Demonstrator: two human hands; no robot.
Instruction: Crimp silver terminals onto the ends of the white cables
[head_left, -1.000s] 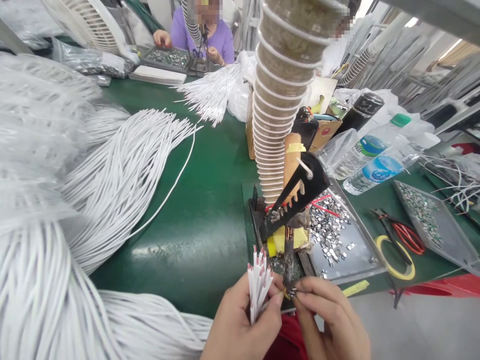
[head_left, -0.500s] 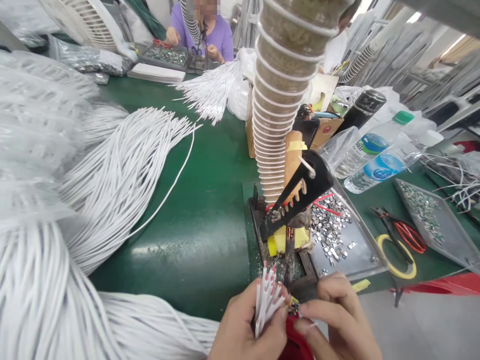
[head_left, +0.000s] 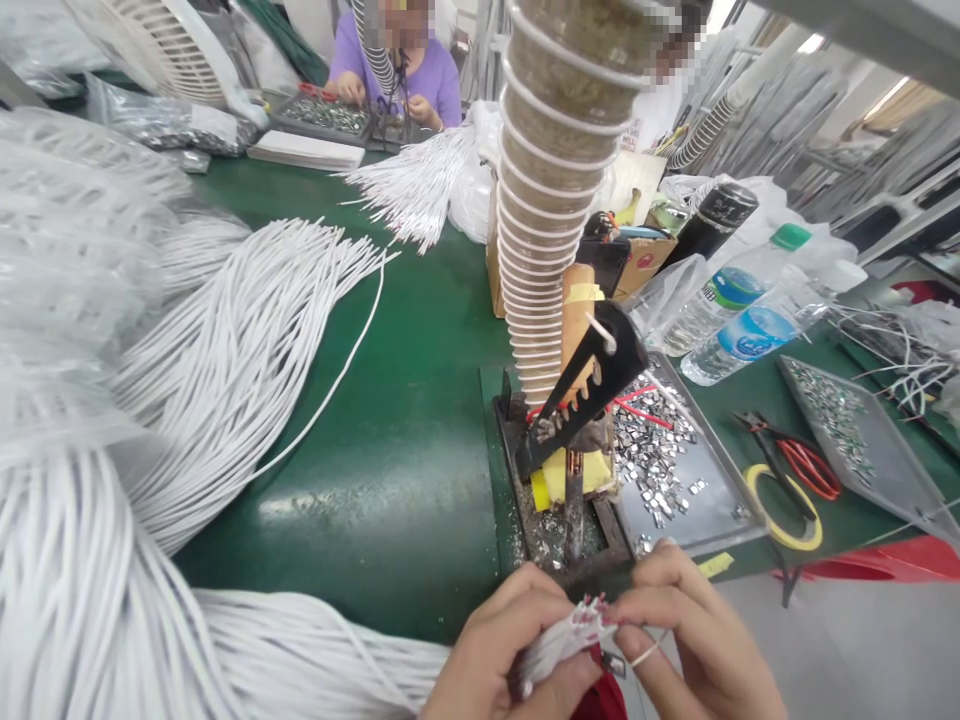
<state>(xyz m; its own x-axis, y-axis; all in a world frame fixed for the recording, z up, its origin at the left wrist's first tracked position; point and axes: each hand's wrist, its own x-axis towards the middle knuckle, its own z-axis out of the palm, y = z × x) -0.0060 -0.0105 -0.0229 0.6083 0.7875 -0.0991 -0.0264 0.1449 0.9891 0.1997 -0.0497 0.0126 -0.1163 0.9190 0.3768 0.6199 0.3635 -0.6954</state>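
My left hand (head_left: 502, 645) is wrapped round a bundle of white cables (head_left: 551, 645), whose cut ends show reddish tips and point up to the right. Close beside those ends, my right hand (head_left: 690, 630) pinches a single thin white cable (head_left: 649, 648). A small metal connector (head_left: 615, 662) shows just below the right fingertips; whether it is joined to the cable I cannot tell. Beyond both hands stands a soldering iron (head_left: 574, 500) in a dark metal stand with a yellow sponge (head_left: 577, 474).
A ribbed hose (head_left: 544, 220) hangs over the stand. To its right are a tray of metal connectors (head_left: 724, 520), yellow tape (head_left: 808, 537), red-handled pliers (head_left: 806, 468) and water bottles (head_left: 739, 345). Large white cable bundles (head_left: 247, 350) cover the left. A person in purple (head_left: 446, 85) sits opposite.
The bundle in my left hand has tipped from nearly upright towards the right. My right fingers have come closer to its ends, and the view has shifted slightly.
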